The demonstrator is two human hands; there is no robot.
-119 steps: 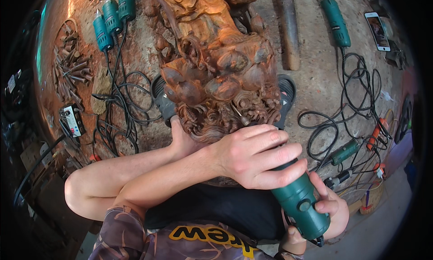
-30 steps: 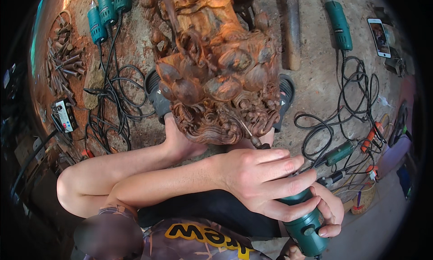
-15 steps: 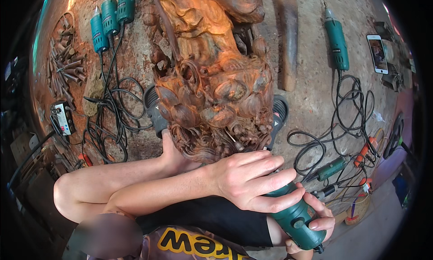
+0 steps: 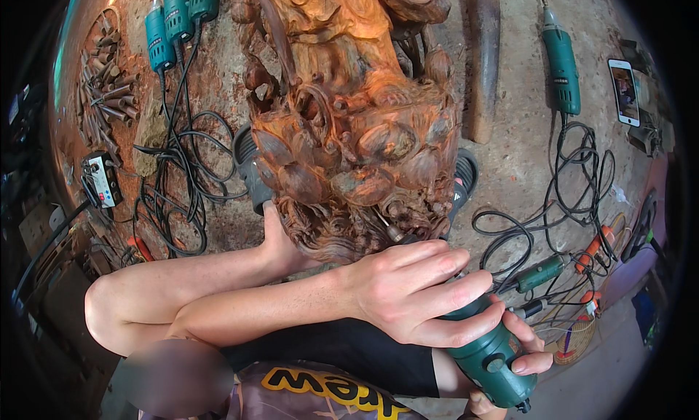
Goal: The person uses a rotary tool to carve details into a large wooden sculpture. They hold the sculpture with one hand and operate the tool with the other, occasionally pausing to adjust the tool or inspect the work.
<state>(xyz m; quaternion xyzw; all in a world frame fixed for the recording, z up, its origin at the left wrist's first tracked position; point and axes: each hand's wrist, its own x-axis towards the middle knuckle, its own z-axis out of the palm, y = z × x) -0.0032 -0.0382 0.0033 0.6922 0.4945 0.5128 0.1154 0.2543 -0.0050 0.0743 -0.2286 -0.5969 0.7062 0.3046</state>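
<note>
Gripping a green rotary grinder (image 4: pixel 486 354) low and right of centre, both hands are wrapping around its body. The left hand (image 4: pixel 415 292) is lying over the front of the tool, fingers curled down across the barrel and closed firmly on it, the forearm crossing in from the left. The right hand (image 4: pixel 526 347) is cupping the rear of the same grinder from beneath, its fingertips showing at the tool's right side, so this hand too is clamped on the housing. The grinder's thin bit (image 4: pixel 389 230) is pointing up and left, its tip sitting against the lower edge of a large reddish-brown wood carving (image 4: pixel 357 143) full of rounded lobes and curls, which is filling the middle of the view. A bare knee and leg (image 4: pixel 145 303) are pressing against the carving's lower left side.

Around the carving, on the dusty floor (image 4: pixel 510 165), black cables (image 4: pixel 182 179) are looping on the left, running up to three green grinders (image 4: pixel 175 16) lying side by side. Another green grinder (image 4: pixel 562 63) is lying on the right, with a phone (image 4: pixel 625 92) just beyond it and more tangled cords (image 4: pixel 575 179) below. A bundle of carving chisels (image 4: pixel 109 92) is resting at far left.
</note>
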